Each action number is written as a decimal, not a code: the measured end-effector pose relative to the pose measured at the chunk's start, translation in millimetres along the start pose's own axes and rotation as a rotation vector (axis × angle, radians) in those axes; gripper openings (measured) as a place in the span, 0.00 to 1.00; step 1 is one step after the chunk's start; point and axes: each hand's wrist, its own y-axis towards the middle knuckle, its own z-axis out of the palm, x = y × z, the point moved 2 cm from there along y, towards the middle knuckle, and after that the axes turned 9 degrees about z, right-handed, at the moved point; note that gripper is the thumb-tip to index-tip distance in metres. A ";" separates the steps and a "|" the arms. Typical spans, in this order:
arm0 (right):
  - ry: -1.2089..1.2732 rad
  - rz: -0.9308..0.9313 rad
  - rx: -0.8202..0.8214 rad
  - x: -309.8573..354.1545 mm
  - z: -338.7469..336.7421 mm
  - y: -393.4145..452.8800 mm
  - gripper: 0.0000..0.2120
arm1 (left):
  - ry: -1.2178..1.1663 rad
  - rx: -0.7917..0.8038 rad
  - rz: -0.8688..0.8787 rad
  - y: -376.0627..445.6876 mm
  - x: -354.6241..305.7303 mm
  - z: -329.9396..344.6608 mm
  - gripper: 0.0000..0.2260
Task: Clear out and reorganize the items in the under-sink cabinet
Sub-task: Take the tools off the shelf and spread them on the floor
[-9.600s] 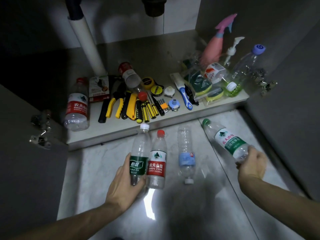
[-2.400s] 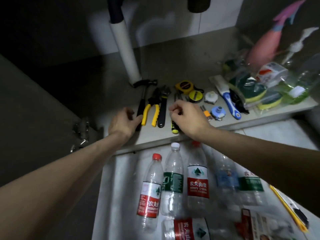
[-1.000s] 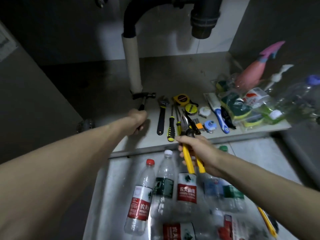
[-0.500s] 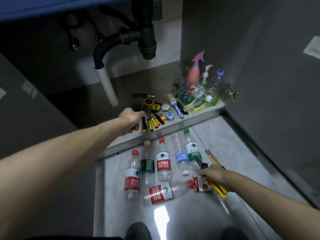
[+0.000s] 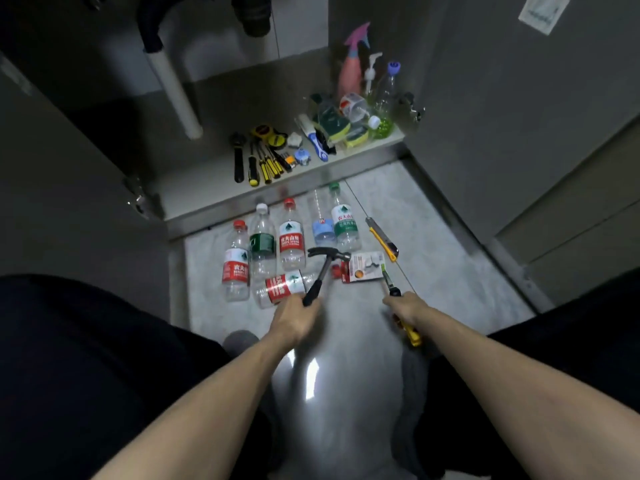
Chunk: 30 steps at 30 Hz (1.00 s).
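Note:
My left hand (image 5: 293, 318) grips the black handle of a claw hammer (image 5: 323, 268), whose head hangs over the floor bottles. My right hand (image 5: 406, 310) holds yellow-handled pliers (image 5: 412, 336) low over the marble floor, jaws pointing toward a red-and-white packet (image 5: 363, 266). Several plastic water bottles (image 5: 291, 237) lie in a row on the floor before the cabinet. A yellow utility knife (image 5: 381, 239) lies to their right. On the cabinet shelf (image 5: 194, 199) remain a wrench (image 5: 238, 161), screwdrivers (image 5: 266, 164) and tape measures (image 5: 268, 135).
Sponges (image 5: 334, 124), a blue scraper (image 5: 317, 145), a pink spray bottle (image 5: 349, 69) and a pump bottle (image 5: 372, 74) crowd the shelf's right end. A white drain pipe (image 5: 175, 93) stands at the back. Open grey cabinet doors flank both sides. My dark-clothed knees frame the floor.
I have pulled back from the cabinet. My left hand lifted the hammer off the shelf and brought it out over the floor. My right hand carried the pliers down beside the packet.

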 end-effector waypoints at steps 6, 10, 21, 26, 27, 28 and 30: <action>-0.131 0.095 0.013 -36.7 16.1 9.3 0.25 | 0.176 0.107 -0.063 -31.5 72.7 47.2 0.18; -0.170 0.098 0.007 -41.6 28.9 19.0 0.26 | 0.136 0.055 -0.115 -38.0 87.2 66.5 0.19; -0.123 -0.033 -0.055 -50.0 67.9 50.7 0.25 | 0.213 0.093 -0.239 -18.6 104.6 86.0 0.15; -0.046 -0.112 -0.148 -39.5 89.4 47.4 0.18 | 0.217 0.049 -0.214 -17.6 108.2 82.7 0.11; -0.057 -0.119 -0.145 -36.1 92.2 45.7 0.18 | 0.222 0.043 -0.211 -18.0 108.2 81.7 0.11; -0.103 -0.129 -0.151 -33.0 94.4 44.0 0.18 | 0.229 0.038 -0.206 -18.3 107.6 80.4 0.11; -0.287 -0.160 -0.218 -27.6 96.0 39.5 0.20 | 0.264 0.032 -0.182 -18.2 106.0 77.4 0.11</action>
